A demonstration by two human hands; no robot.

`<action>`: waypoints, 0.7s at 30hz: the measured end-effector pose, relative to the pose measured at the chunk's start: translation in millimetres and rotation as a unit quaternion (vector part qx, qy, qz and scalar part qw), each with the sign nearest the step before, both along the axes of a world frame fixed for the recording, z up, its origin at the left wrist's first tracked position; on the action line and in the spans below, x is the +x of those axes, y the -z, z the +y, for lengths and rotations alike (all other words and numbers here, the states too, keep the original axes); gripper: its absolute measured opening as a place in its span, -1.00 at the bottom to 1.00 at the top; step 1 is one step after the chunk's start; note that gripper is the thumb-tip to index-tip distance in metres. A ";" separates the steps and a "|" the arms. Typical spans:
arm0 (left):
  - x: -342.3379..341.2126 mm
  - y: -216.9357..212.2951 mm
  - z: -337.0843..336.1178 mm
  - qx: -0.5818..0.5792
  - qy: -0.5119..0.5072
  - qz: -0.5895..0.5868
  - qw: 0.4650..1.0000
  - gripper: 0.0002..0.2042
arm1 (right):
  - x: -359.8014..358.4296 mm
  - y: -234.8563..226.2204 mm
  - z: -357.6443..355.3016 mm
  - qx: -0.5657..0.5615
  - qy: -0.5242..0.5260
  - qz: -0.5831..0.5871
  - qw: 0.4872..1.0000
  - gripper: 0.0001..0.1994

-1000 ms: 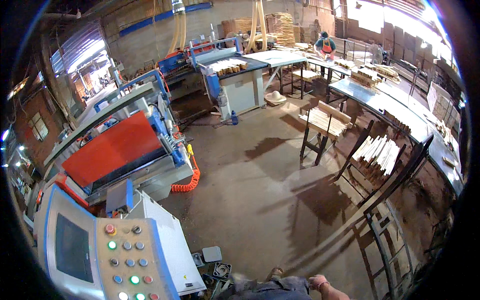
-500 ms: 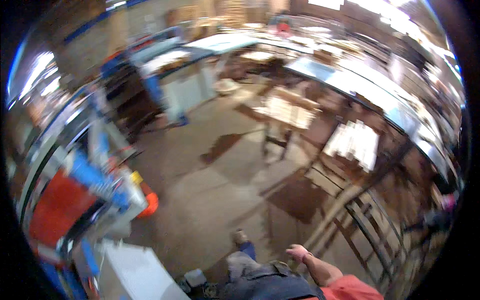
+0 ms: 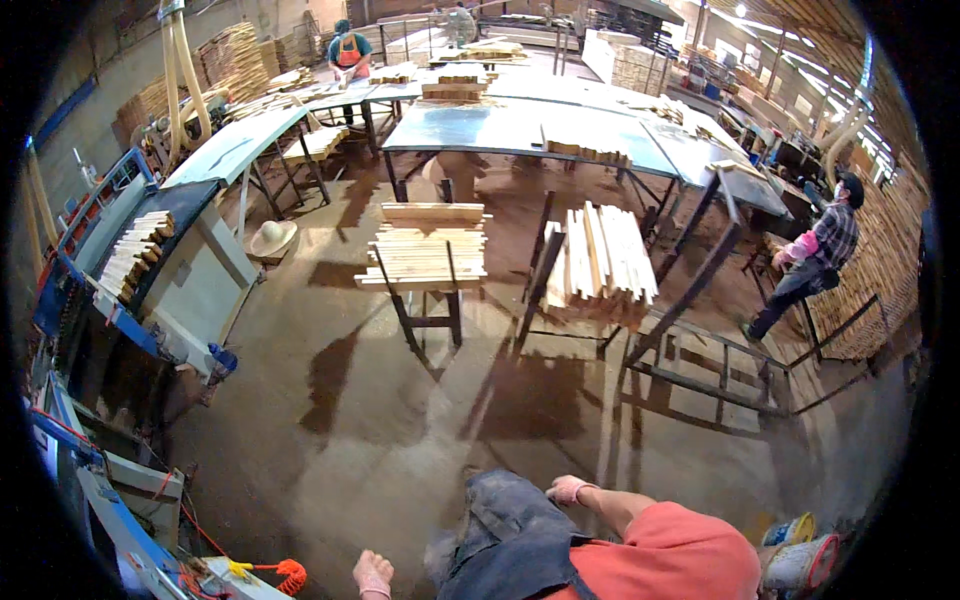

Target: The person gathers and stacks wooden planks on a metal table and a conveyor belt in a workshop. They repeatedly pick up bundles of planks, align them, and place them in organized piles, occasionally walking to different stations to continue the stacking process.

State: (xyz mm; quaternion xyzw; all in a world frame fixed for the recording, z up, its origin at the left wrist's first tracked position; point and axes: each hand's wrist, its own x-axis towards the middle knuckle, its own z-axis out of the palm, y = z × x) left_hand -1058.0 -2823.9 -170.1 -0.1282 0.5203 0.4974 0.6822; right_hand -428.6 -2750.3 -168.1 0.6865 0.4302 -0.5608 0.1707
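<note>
My left hand, in a pale pink glove, hangs low at the bottom edge, left of my dark apron. Its fingers look curled in, and nothing shows in them. My right hand, gloved alike, is held just in front of the apron, loosely closed with no object visible. Neither hand touches anything. Ahead, a stack of wooden strips lies on a low metal stand. To its right, a second rack holds a bundle of pale wooden strips.
A black metal frame stands at right. Blue-topped tables stretch across the back. Machinery with an orange coiled hose is on my left; buckets stand lower right. One co-worker is at right, another far back.
My view has turned right and levelled, so the stands of strips sit further left. My left hand has come into sight. The co-worker at right now shows clearly.
</note>
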 end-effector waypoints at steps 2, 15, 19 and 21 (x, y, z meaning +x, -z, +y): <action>-15.9 -10.7 90.4 -0.008 0.027 0.080 0.996 -0.68 | -25.9 17.2 25.9 0.083 -0.146 0.021 0.986 -0.77; -61.3 -47.2 310.5 -0.041 0.543 0.539 0.642 -0.73 | -136.3 18.1 436.1 0.149 -0.155 -0.024 0.976 -0.67; -84.0 -45.0 378.0 -0.104 0.422 0.465 0.771 -0.70 | -192.1 32.5 595.0 0.156 -0.273 -0.039 0.949 -0.66; -94.5 -43.9 396.6 -0.130 0.372 0.442 0.806 -0.68 | -229.4 39.5 663.0 0.207 -0.315 0.029 0.926 -0.66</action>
